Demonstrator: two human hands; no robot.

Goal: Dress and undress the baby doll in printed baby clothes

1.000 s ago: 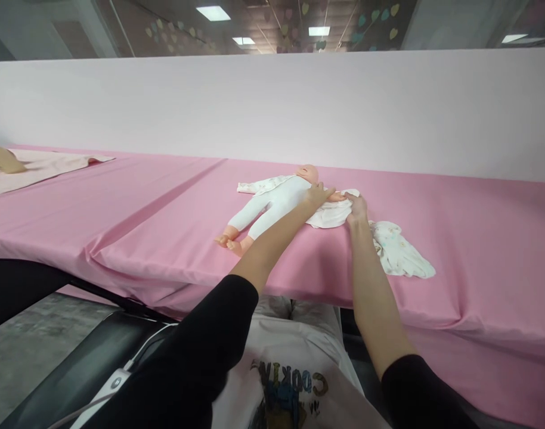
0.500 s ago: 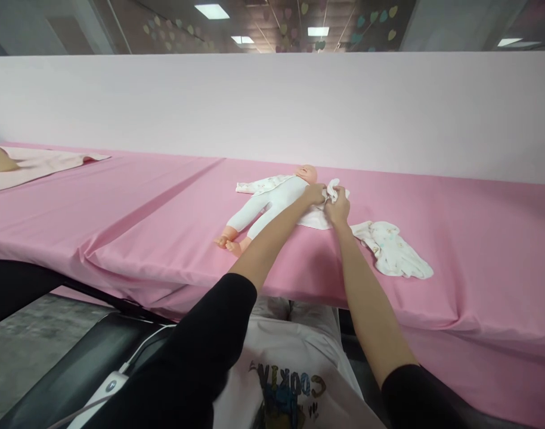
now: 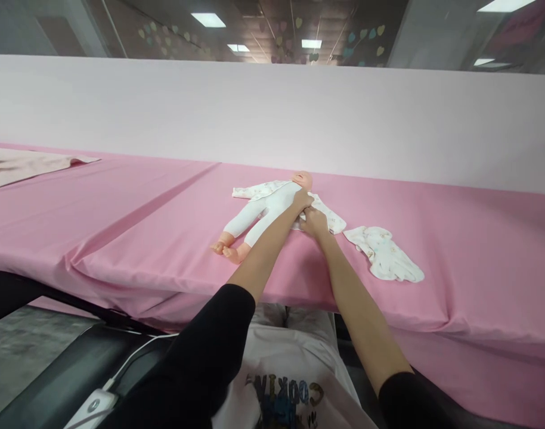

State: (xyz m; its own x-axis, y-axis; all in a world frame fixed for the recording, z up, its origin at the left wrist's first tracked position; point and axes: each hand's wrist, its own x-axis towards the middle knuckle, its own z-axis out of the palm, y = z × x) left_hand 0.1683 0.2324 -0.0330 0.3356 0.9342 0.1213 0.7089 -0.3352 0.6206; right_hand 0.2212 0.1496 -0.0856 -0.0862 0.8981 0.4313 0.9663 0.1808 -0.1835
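A baby doll (image 3: 272,205) in white leggings lies on its back, head toward the wall and bare feet toward me at the left. Its small patterned baby jacket (image 3: 266,190) covers the arm on the left side. The jacket's other side (image 3: 333,218) lies spread flat to the right of the doll. My left hand (image 3: 302,200) is closed on the jacket beside the doll's torso. Just below it, almost touching, my right hand (image 3: 315,221) is closed on the jacket's edge. My fingertips and the cloth between them are mostly hidden.
A second crumpled white patterned garment (image 3: 385,253) lies to the right on the pink table cover (image 3: 478,256). At far left is a pale cloth (image 3: 35,167) with part of a tan object on it. A white wall (image 3: 272,113) stands behind. A white power strip (image 3: 93,408) sits below left.
Both hands have moved left and slightly toward me, closer to the doll's torso. The jacket part bunched up in them before now lies spread out at the right. The view has shifted slightly.
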